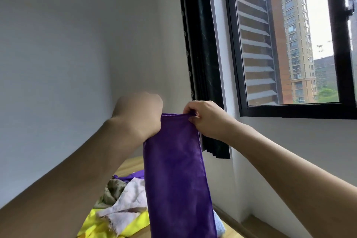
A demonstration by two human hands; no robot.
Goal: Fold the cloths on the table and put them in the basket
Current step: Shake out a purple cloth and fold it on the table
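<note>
A purple cloth (177,176) hangs in the air as a long narrow strip in front of me, folded lengthwise. My left hand (139,114) grips its top left corner and my right hand (204,118) pinches its top right corner, the two hands close together. Under it, on the wooden table (129,164), lies a heap of cloths: a pale pink one (127,205), a yellow one (96,226), an olive one (114,189) and a bit of another purple one (125,177). No basket is in view.
A white wall stands to the left and behind the table. A black-framed window (286,110) with a dark curtain (204,63) is to the right. A light blue cloth (219,226) peeks out behind the hanging strip at the bottom.
</note>
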